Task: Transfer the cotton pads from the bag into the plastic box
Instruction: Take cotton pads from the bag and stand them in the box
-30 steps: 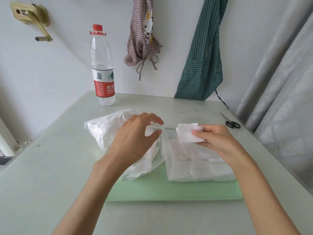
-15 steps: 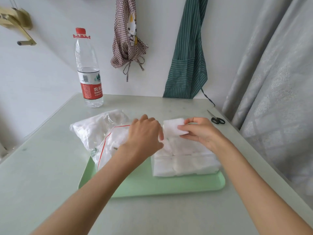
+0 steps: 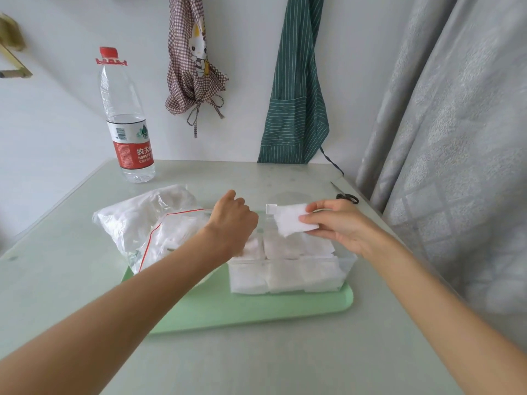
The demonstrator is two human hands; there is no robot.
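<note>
The right hand (image 3: 339, 223) pinches one square white cotton pad (image 3: 291, 219) between thumb and fingertips, holding it just above the far edge of the clear plastic box (image 3: 346, 266), which stands on the pale green tray (image 3: 256, 312) and already looks nearly full of stacked pads. The box lies directly below and slightly nearer than the pad, so lowering it should suffice. The left hand (image 3: 232, 220), fingers curled downward, hovers between the box and the clear zip bag of pads (image 3: 159, 232); whether it grips anything cannot be told.

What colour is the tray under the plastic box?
The tray is pale green; the head view shows it.
</note>
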